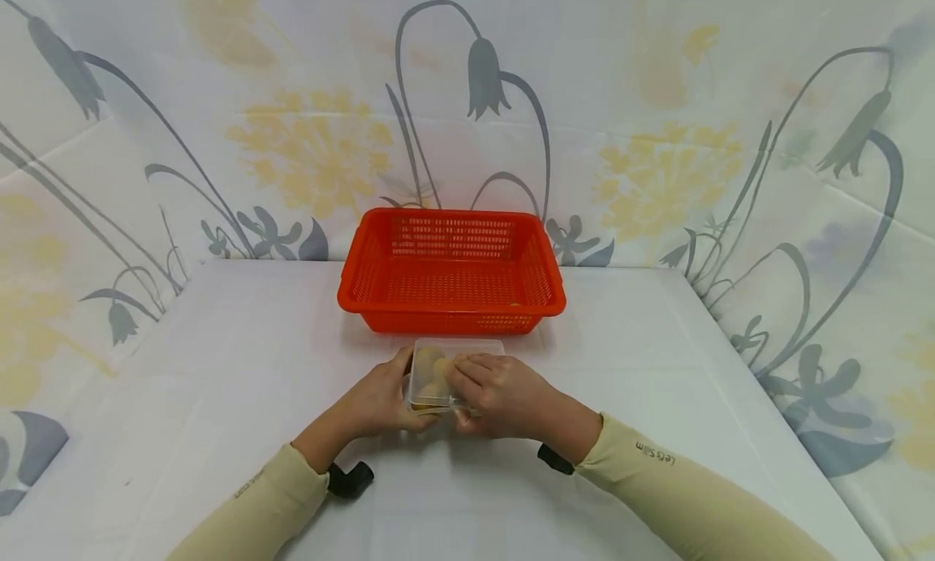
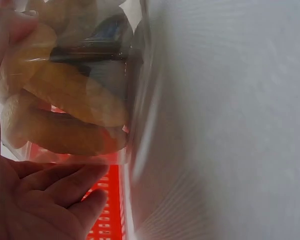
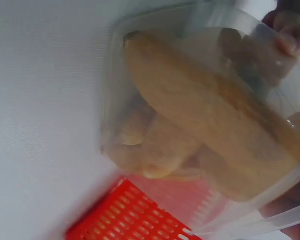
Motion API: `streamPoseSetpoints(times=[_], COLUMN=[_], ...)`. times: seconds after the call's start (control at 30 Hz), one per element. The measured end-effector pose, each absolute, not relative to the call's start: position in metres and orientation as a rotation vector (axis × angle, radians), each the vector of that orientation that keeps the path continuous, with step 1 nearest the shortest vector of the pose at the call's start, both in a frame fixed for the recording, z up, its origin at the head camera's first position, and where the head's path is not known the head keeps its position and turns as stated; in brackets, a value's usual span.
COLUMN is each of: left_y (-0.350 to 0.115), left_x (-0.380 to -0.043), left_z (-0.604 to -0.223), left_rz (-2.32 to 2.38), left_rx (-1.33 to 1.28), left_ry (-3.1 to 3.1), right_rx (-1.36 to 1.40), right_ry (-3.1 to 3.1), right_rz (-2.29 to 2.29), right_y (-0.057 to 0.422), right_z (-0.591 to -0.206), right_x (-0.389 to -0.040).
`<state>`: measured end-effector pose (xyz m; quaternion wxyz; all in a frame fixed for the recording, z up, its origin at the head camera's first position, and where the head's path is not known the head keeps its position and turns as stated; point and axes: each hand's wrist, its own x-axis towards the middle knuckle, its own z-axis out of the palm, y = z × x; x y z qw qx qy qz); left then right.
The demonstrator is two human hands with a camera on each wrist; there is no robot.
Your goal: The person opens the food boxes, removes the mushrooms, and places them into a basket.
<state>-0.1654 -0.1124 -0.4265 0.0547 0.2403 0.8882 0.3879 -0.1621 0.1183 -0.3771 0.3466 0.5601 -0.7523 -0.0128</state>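
Observation:
A clear plastic box with a see-through lid is held above the table, just in front of the red basket. Long, rounded yellow-brown pieces lie inside it; I cannot tell whether they are potatoes or something else. My left hand grips the box's left side, its fingers curving beneath. On the right side, my right hand holds the box by its edge, with fingertips over the lid and thumb lower down. That hand hides the box's right part in the head view.
The red perforated basket stands on the white table behind the box. A small yellowish bit shows near its front wall. Flower-patterned cloth rises at the back and both sides. Black pieces sit by the wrists.

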Motion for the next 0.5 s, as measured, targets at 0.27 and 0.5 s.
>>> streamPoseSetpoints(times=[0.27, 0.5], left_y=[-0.114, -0.116], left_x=[-0.165, -0.165], left_z=[-0.424, -0.423], left_rz=[1.207, 1.201], left_rx=[0.678, 0.647], left_ry=[2.607, 2.555], right_rx=[1.465, 1.328], right_ry=[-2.401, -2.583], right_rz=[0.338, 0.741], right_y=[0.125, 0.134], right_z=[-0.350, -0.343], right_x=[-0.165, -0.178])
